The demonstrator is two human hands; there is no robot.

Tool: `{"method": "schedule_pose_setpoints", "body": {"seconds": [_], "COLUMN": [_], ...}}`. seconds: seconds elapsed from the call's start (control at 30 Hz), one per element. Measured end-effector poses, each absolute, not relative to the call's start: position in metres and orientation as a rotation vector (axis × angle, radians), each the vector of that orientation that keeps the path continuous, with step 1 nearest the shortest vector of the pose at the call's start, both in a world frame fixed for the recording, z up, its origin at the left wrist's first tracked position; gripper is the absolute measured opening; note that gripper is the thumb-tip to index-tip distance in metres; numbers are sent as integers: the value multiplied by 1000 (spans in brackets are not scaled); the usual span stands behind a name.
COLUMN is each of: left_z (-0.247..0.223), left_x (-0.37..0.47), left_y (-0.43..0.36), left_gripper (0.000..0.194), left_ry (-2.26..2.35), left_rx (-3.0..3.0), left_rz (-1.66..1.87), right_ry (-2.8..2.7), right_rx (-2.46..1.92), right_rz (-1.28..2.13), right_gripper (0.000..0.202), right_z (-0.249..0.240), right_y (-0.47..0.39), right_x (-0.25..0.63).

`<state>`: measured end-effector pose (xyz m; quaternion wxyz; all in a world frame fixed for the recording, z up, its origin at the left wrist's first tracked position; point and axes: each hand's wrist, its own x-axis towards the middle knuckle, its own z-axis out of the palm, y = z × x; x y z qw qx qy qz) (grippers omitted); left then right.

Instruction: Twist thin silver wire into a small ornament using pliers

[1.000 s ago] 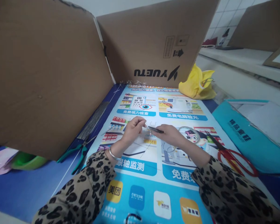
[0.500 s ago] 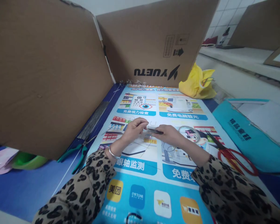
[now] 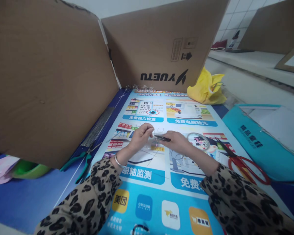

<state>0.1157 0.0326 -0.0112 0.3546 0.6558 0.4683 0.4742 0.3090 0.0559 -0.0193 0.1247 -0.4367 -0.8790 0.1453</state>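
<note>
Over the middle of the printed sheet, my left hand pinches a thin silvery wire between thumb and fingers. Opposite it, my right hand is closed around a small dark tool, whose tip points left and meets the wire. The tool's exact kind cannot be made out. Bits of the wire curve down below the tool, and faint thin pieces lie on the sheet around the hands.
Green-handled pliers and a bundle of straight wires lie at left. Red-handled scissors, a teal box and a yellow bag are at right. Cardboard panels stand behind. A coiled ring lies near my right hand.
The dark tool has turned slightly, and the wire at its tip shows more clearly below it. Both hands have stayed almost in place.
</note>
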Motion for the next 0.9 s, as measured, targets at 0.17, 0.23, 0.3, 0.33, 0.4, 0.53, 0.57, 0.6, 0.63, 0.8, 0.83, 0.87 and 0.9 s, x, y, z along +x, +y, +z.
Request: {"method": "schedule_pose_setpoints", "body": {"seconds": [0.17, 0.23, 0.3, 0.33, 0.4, 0.53, 0.57, 0.6, 0.63, 0.8, 0.83, 0.87, 0.9], "left_z": [-13, -14, -14, -14, -14, -12, -11, -11, -11, -11, -11, -11, -11], "left_x": [116, 116, 116, 116, 116, 116, 116, 116, 116, 116, 116, 117, 117], "left_y": [32, 32, 32, 32, 32, 31, 31, 31, 31, 31, 32, 32, 32], "left_gripper": [15, 15, 16, 17, 17, 17, 17, 17, 17, 17, 17, 17, 18], "left_ry": [1214, 1212, 1207, 1204, 1199, 1195, 1195, 1195, 1196, 1189, 1186, 1185, 1183], "left_rx": [1731, 1734, 1731, 1730, 1731, 1733, 1735, 1737, 1738, 1745, 1744, 1741, 1738], "left_rz": [1205, 1205, 1208, 1209, 1203, 1184, 1180, 1177, 1176, 1177, 1177, 1178, 1178], "right_ry": [-2553, -2546, -2540, -2537, -2534, -2539, -2544, -2548, -2552, -2561, -2563, -2565, -2566], "right_rx": [-1242, -1231, -1229, -1230, -1227, -1222, -1218, -1214, -1212, -1224, -1232, -1245, -1262], "right_rz": [437, 442, 445, 448, 458, 479, 488, 497, 507, 549, 560, 573, 587], "right_gripper": [40, 39, 39, 39, 38, 38, 38, 38, 38, 39, 41, 42, 43], "right_z": [-18, -17, -16, -15, -14, -14, -14, -14, -14, -13, -13, -12, -12], "right_y": [54, 53, 53, 53, 53, 52, 52, 52, 52, 53, 53, 53, 52], "right_x": [307, 306, 305, 305, 305, 306, 306, 306, 306, 306, 306, 306, 305]}}
